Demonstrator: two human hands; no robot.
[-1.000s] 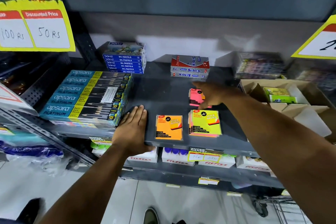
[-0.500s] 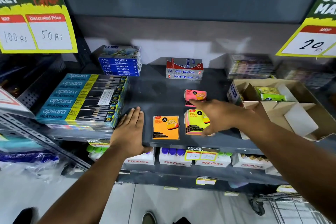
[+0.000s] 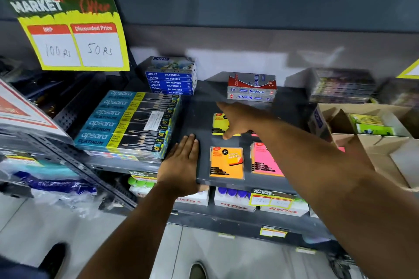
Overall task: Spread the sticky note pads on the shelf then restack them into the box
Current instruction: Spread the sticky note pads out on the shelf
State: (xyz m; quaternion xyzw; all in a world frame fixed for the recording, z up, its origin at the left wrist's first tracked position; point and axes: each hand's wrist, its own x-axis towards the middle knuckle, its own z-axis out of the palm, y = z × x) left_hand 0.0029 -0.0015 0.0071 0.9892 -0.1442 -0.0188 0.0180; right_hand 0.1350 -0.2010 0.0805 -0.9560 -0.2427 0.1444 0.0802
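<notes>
Sticky note pads lie on the grey shelf [image 3: 199,118]. An orange pad [image 3: 226,162] sits near the front edge, with a pink pad [image 3: 265,162] to its right. Farther back lies a yellow pad [image 3: 218,123]; my right hand [image 3: 237,120] covers its right side, fingers over it and thumb at its near edge. A sliver of another pink pad [image 3: 254,135] shows under my forearm. My left hand [image 3: 181,163] rests flat on the shelf's front edge, holding nothing. The open cardboard box [image 3: 385,149] at right holds yellow-green pads [image 3: 369,125].
Apsara pencil boxes [image 3: 129,124] are stacked just left of my left hand. Doms oil pastel boxes [image 3: 172,77] and Softek boxes [image 3: 251,87] stand at the back. A price sign [image 3: 74,43] hangs upper left. Fitfizz boxes [image 3: 233,201] fill the shelf below.
My right hand took the yellow pad off the front stack and carried it back and left, uncovering the pink pad beneath. My left hand stayed on the shelf edge.
</notes>
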